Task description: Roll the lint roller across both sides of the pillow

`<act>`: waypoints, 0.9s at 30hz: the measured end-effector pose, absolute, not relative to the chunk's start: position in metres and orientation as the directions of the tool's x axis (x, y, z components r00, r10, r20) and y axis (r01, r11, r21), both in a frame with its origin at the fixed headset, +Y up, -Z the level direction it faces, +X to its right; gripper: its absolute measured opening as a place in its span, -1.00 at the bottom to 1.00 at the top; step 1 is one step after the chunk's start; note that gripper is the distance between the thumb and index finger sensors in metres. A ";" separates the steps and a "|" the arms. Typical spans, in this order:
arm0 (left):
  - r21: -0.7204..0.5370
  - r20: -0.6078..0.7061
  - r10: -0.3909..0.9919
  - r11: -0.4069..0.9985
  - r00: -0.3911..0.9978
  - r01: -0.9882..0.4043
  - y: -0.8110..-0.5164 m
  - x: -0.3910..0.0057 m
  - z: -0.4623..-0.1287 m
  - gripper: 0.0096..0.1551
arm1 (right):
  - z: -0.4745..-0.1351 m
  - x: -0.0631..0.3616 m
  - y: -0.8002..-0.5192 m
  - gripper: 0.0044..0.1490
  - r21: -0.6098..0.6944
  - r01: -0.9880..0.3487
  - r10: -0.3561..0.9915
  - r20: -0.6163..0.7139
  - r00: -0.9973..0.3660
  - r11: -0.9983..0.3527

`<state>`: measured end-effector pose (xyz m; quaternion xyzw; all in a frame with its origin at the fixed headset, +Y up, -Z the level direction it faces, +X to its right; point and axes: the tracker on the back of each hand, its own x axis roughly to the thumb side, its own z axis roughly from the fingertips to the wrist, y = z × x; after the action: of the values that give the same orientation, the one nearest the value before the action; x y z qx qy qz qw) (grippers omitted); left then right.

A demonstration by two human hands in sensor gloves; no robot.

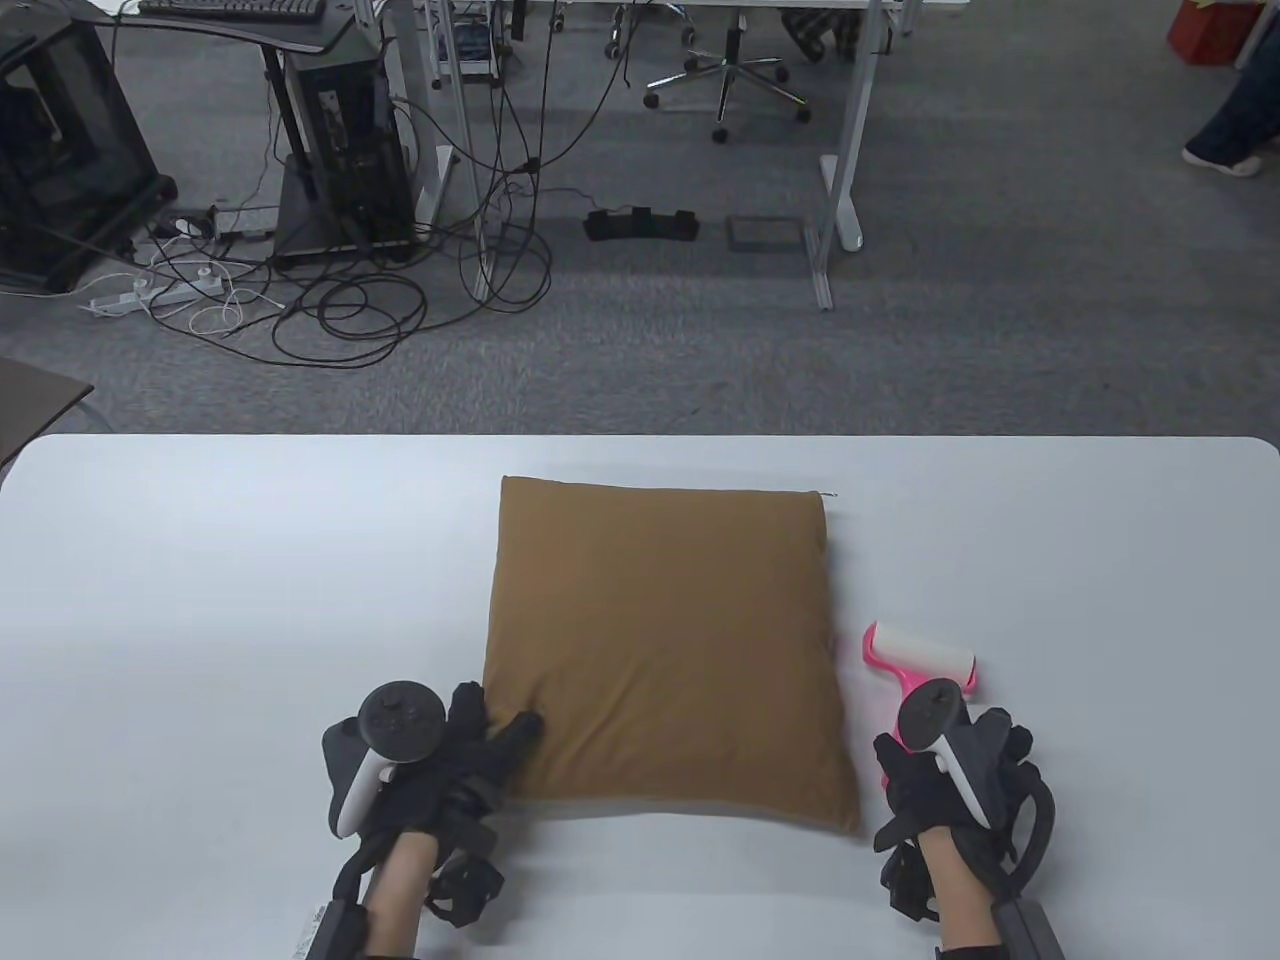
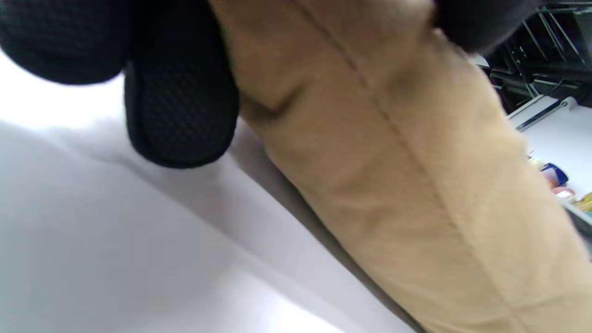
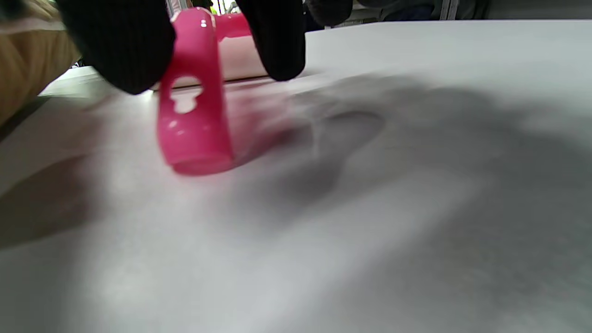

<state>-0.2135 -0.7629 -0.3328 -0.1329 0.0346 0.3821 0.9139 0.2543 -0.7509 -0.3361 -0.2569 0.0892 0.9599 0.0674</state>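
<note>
The left hand rests at the near left corner of the brown pillow. Its fingers lie on the pillow's edge, and the wrist view shows a gloved fingertip right beside the seam. The tracker hides most of the hand, so it is hard to say if the fingers pinch the cloth or only touch it.

The right hand is on the other side of the pillow, over the pink handle of the lint roller. From above, the hand covers most of the handle. In the right wrist view, two gloved fingers hang down on each side of the pink handle, whose end sits on the white table. It is not clear if they squeeze it yet.

Just past the right hand, the roller's white sticky roll lies flat on the table, near the pillow's right edge but not touching it.

The pillow lies flat between the two hands and reaches farther away than both.
</note>
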 end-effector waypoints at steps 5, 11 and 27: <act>-0.198 -0.139 0.663 0.709 0.735 -0.677 -0.762 -0.211 -0.333 0.19 | -0.339 0.250 -0.756 -0.22 0.106 -0.108 0.041 -0.498 -0.866 -0.988; -0.205 -0.141 0.669 0.701 0.730 -0.683 -0.762 -0.212 -0.333 0.18 | -0.342 0.257 -0.760 -0.25 0.044 -0.124 0.084 -0.515 -0.853 -0.991; -0.221 -0.140 0.661 0.705 0.737 -0.674 -0.761 -0.211 -0.334 0.15 | -0.271 0.239 -0.622 -0.30 -0.320 -0.381 0.419 -0.059 -0.906 -0.868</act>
<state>-0.2110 -0.7613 -0.3338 -0.1294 0.0250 0.3618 0.9229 0.2386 -0.6224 -0.2708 -0.0633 -0.1522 0.9643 0.2074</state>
